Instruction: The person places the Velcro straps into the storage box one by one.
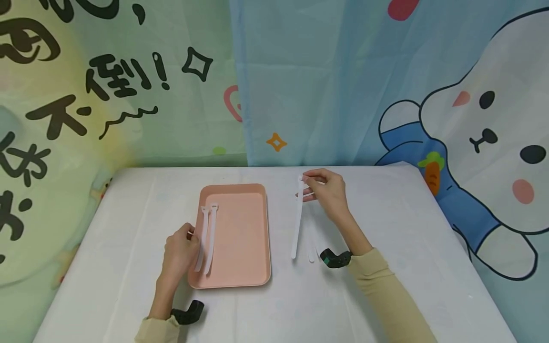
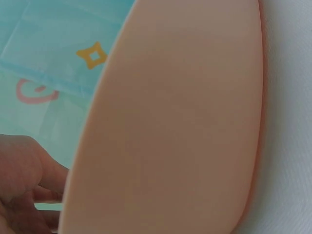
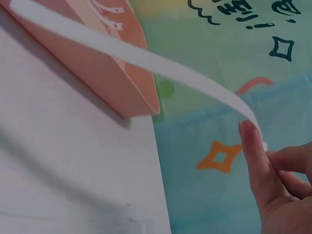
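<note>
My right hand (image 1: 328, 193) is raised over the table, pinching one end of a long white plastic strap (image 1: 297, 224) between thumb and fingers. The strap hangs down in the head view and bows in an arc in the right wrist view. To the left lies a pink rectangular tray (image 1: 244, 238) with two similar white straps (image 1: 211, 238) lengthwise along its left side, slotted heads toward the back. My left hand (image 1: 179, 250) holds the tray's left rim with bent fingers. In the left wrist view, the tray's outer wall (image 2: 170, 122) partly hides the fingers.
Another white strip (image 1: 310, 252) lies on the white table (image 1: 274, 314) below the right hand, near the black wrist camera (image 1: 336, 258). A printed curtain (image 1: 300, 95) with a cartoon rabbit hangs right behind the table's back edge.
</note>
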Tool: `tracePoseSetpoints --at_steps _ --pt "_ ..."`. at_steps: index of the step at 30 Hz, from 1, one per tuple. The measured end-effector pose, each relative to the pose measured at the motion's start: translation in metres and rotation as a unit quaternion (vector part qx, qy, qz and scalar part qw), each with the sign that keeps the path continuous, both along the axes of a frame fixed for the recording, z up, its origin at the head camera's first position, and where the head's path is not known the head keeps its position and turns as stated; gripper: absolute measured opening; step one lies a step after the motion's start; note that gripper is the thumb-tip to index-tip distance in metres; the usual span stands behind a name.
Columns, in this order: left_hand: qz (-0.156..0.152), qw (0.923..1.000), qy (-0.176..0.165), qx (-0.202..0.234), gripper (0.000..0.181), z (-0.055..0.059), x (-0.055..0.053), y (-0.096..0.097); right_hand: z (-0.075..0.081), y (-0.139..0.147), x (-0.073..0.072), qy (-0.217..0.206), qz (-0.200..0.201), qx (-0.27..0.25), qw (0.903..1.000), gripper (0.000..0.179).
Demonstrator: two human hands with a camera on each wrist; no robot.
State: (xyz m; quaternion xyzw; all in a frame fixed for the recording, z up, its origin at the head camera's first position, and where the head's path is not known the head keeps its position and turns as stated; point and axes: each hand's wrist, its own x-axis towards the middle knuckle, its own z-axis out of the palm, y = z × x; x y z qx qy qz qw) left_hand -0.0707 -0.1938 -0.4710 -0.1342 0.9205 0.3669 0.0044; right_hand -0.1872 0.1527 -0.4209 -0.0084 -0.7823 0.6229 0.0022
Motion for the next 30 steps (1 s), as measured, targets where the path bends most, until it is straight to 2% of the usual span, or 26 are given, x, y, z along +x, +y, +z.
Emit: tracePoseSetpoints --at_steps 4,13,30 --pt "0.000 1.0000 -0.002 -0.001 0.020 -0.001 0.000 0.000 0.001 -0.011 0.001 0.001 0.001 -0.022 0.9997 0.026" --pt "0.000 1.0000 0.000 -0.003 0.020 -0.001 -0.001 0.001 -0.001 -0.037 0.001 -0.004 0.015 -0.031 0.9994 0.024" --pt "0.003 1.0000 0.002 0.002 0.021 -0.004 -0.001 -0.001 -0.012 -0.085 0.000 -0.024 0.043 -0.088 0.9949 0.021"
